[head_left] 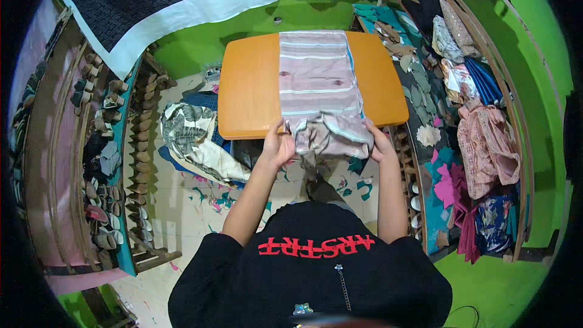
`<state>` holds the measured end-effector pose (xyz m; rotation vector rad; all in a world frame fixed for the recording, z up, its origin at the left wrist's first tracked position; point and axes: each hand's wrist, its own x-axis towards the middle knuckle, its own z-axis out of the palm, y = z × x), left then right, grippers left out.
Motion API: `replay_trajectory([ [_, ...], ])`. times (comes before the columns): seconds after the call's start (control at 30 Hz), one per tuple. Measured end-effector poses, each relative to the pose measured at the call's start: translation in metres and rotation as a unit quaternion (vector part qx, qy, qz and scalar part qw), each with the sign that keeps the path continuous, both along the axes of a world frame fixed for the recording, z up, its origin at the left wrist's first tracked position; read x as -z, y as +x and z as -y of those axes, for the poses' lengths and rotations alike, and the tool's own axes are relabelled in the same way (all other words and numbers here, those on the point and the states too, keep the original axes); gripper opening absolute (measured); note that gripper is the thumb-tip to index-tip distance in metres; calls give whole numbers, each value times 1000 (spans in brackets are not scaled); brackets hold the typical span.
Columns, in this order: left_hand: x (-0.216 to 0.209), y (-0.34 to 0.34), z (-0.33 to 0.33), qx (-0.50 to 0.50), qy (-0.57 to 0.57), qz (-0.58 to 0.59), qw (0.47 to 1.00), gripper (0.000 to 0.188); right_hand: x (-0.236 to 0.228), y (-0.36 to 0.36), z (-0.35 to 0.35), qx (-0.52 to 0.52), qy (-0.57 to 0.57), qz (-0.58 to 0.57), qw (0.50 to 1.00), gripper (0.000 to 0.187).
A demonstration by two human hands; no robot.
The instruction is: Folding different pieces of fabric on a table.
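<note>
black shirt (310, 279) | striped cloth (319, 79) between left hand (279, 147), right hand (379, 146) fingers

Bright green walls (534, 36) all round. Orange wooden desk (249, 85) with rounded corners, mid-room. Pale tiled floor (176, 206) littered with teal and pink fabric scraps (209, 197). Heap of patterned cloth (191, 140) on floor left of desk. Left: wooden racks (136, 146) packed with shoes and sandals. Right: curved wooden rack (516, 146) with piled fabrics, pink, blue, floral. Dark cloth with white border (200, 6) hangs at top. Even indoor light.
</note>
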<state>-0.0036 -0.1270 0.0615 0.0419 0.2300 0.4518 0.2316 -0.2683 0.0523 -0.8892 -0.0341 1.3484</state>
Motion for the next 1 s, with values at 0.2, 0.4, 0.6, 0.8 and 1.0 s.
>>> replay_trajectory([
  [0.2,43,53,-68,-72,-61,-80,992,72,47,53,-76,38,112,-184,976,39],
  [0.4,76,81,-94,-119,-94,-215,965,63,68,52,-109,56,-85,127,987,42],
  [0.6,74,97,-83,-340,197,-296,871,46,72,55,-121,-9,-60,582,811,37],
  [0.8,93,88,-87,-189,647,-493,551,29,65,54,-142,-106,2,781,616,55],
  [1.0,101,99,-102,-191,609,-603,479,42,84,75,-182,-125,-30,748,651,101],
])
